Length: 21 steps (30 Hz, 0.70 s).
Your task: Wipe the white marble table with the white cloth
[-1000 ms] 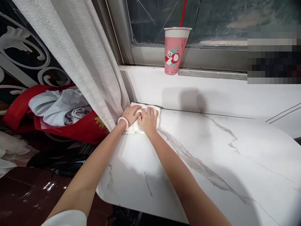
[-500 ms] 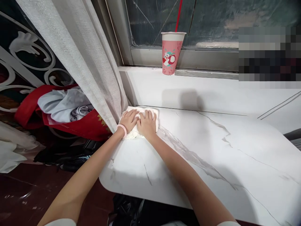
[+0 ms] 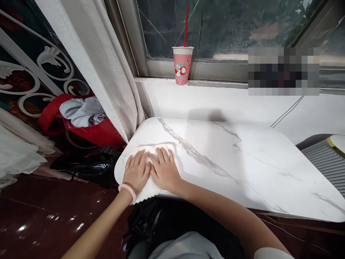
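The left hand [image 3: 137,172] lies palm-down, fingers a little spread and clamped on nothing; the right hand [image 3: 165,171] is flat beside it in the same way, the two thumbs close together; under both palms is a cream-white cloth [image 3: 149,189], spread at the left end of the table and reaching its near edge; a pink beaded-looking band [image 3: 128,191] circles the left wrist.

The white marble-patterned tabletop [image 3: 199,144] runs off to the right, grey veins across it; at its far right I can make out a ribbed grey object [image 3: 320,167]; behind, a pink paper cup [image 3: 182,66] with a red straw [image 3: 186,27] stands upright on the ledge before the window [image 3: 221,28]; to the left hangs a pale curtain [image 3: 107,72], and past it a red bag [image 3: 91,135] holds light-coloured fabric [image 3: 78,111].
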Each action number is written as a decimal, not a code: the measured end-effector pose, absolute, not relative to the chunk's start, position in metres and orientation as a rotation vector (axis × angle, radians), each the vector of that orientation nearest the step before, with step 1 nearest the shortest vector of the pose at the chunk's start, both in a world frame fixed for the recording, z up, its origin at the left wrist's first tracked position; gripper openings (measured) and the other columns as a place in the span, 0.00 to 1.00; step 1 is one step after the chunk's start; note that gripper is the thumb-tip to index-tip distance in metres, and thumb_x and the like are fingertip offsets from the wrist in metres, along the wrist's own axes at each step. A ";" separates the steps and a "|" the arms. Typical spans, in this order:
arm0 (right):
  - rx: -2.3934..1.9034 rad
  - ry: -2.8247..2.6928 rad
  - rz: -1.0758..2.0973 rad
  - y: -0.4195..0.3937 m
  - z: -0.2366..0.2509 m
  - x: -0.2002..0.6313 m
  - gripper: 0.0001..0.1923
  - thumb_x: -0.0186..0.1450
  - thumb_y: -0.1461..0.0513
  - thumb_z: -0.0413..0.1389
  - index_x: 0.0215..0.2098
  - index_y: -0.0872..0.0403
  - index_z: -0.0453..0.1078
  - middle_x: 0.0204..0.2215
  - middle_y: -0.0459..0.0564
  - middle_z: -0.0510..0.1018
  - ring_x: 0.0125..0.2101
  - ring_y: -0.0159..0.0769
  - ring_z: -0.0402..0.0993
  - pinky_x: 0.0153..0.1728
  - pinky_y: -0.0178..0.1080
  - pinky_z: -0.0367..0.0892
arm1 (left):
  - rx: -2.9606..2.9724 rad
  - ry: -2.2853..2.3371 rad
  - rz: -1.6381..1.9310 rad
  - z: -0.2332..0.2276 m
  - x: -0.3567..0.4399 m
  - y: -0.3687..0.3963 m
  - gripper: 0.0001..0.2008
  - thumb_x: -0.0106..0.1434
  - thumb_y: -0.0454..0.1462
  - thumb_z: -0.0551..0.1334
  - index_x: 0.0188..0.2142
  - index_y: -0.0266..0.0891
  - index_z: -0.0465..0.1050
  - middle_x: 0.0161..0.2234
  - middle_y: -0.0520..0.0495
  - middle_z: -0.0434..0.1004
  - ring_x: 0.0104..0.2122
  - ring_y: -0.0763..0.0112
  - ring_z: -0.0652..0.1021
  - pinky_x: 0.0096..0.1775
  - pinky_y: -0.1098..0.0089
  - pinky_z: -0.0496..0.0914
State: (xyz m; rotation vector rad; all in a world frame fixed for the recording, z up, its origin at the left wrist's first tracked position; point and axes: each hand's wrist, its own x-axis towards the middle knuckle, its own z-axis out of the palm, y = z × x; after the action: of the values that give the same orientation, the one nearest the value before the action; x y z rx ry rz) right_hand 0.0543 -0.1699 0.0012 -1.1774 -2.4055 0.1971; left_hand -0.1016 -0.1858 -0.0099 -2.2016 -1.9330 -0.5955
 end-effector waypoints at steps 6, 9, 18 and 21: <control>-1.111 -2.445 0.204 -0.171 -0.001 0.083 0.25 0.72 0.57 0.46 0.65 0.55 0.60 0.66 0.61 0.59 0.66 0.50 0.49 0.65 0.57 0.41 | -2.171 -1.893 -0.562 -0.012 -0.075 -0.196 0.23 0.69 0.40 0.45 0.58 0.37 0.66 0.58 0.36 0.71 0.60 0.53 0.68 0.62 0.48 0.57; -1.099 -2.458 0.213 -0.150 -0.002 0.089 0.24 0.71 0.58 0.46 0.64 0.54 0.62 0.65 0.59 0.60 0.65 0.49 0.50 0.65 0.56 0.41 | -2.173 -1.914 -0.530 -0.012 -0.069 -0.177 0.23 0.68 0.40 0.45 0.57 0.35 0.66 0.58 0.34 0.71 0.60 0.51 0.68 0.61 0.47 0.57; -1.302 -2.363 0.125 -0.034 -0.004 0.100 0.23 0.71 0.61 0.46 0.63 0.52 0.63 0.65 0.57 0.62 0.64 0.47 0.53 0.65 0.54 0.43 | -2.298 -1.993 -0.525 -0.003 -0.045 -0.041 0.22 0.67 0.38 0.46 0.58 0.38 0.65 0.59 0.36 0.69 0.60 0.53 0.67 0.63 0.47 0.54; -1.377 -2.330 0.108 0.004 -0.003 0.105 0.23 0.71 0.61 0.46 0.63 0.51 0.63 0.65 0.56 0.63 0.64 0.46 0.53 0.64 0.54 0.43 | -2.331 -2.003 -0.544 0.001 -0.036 0.003 0.22 0.67 0.38 0.47 0.57 0.38 0.65 0.59 0.37 0.69 0.60 0.55 0.67 0.64 0.49 0.52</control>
State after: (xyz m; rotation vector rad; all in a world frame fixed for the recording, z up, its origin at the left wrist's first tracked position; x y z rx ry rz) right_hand 0.1050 0.0038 -0.0029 -1.3768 -2.3298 0.1076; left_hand -0.0364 0.0031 0.0006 -2.3309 -2.0028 -0.5445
